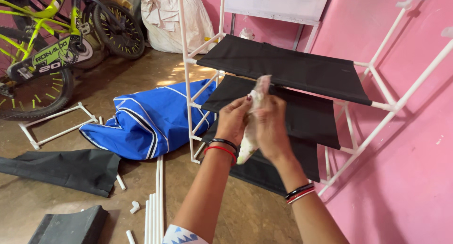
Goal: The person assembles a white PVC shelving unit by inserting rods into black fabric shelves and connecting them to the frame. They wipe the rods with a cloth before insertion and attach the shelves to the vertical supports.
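A: Item held?
B: Crumpled plastic packet [253, 116], frame centre, clasped between left hand [232, 121] and right hand [271, 128], both closed on it.

A: Surroundings?
B: White tube rack [387, 105] with black fabric shelves [283, 67] behind; blue cover [146, 121] centre left; bicycle [47, 50] upper left; loose tubes [153, 211] bottom.

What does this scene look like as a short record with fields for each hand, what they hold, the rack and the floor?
left hand: grips the folded paper sheet
right hand: grips the same sheet from the other side
rack: white tube frame with black fabric shelves, beside a pink wall
floor: blue fabric cover, loose white tubes, black fabric pieces
background: bicycle
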